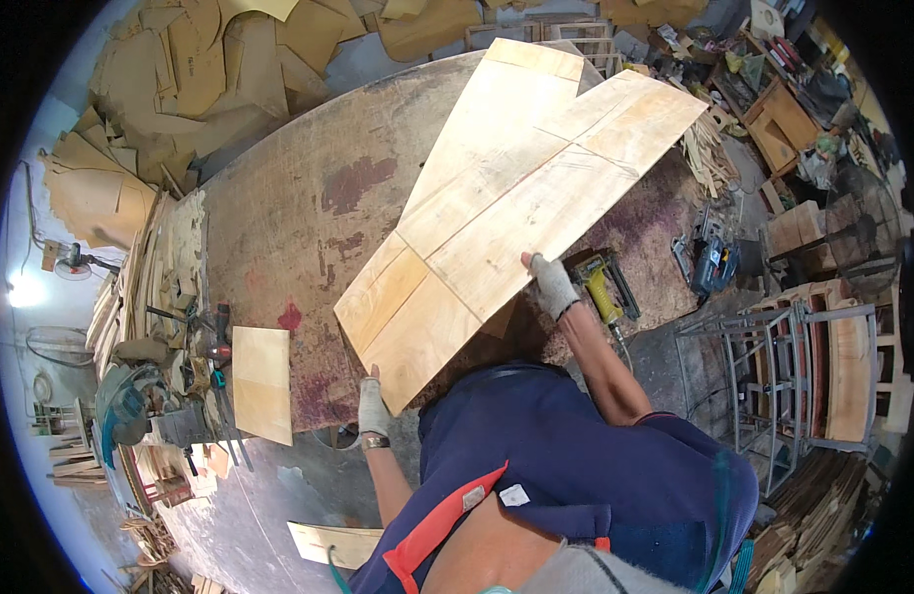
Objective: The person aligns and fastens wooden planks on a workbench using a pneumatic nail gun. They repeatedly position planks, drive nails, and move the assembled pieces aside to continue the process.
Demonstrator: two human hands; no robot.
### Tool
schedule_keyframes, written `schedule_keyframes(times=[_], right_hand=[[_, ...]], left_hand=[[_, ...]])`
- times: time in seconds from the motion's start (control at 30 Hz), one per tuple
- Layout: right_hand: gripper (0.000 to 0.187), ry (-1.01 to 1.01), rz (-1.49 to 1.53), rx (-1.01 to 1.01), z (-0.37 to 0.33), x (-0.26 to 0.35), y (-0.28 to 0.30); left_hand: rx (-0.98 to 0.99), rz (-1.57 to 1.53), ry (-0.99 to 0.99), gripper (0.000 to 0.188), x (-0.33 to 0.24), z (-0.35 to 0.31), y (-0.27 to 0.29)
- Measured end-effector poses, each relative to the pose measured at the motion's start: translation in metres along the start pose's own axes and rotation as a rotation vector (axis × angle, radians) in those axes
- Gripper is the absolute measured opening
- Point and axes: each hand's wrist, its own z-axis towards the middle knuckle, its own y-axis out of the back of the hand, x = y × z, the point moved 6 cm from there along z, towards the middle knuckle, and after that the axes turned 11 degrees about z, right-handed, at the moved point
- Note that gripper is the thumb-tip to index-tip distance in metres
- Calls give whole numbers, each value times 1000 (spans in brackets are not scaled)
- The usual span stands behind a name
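The gloved left hand (373, 404) curls around the near corner of a pale wooden panel (536, 208), the gloved right hand (552, 284) around its long edge, most fingers hidden. Crossed by dark lines, the panel slants above the stained table (269, 218), partly covering another board (507, 94).

And here the top board (536, 208) masks much of the board beneath (492, 109), the left hand (372, 406) and right hand (553, 285) lose fingers under it (thumbs show), and cardboard (254, 74) runs off the top.
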Motion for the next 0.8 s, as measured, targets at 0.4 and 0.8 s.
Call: schedule_keyframes(times=[0.4,0.8], right_hand=[[59,-81,456,236,-6,-24,41],[54,-245,-540,477,-104,-72,-3]], left_hand=[[-231,314,-60,32,-15,-10,134],[-548,517,39,49,48,-132,313]])
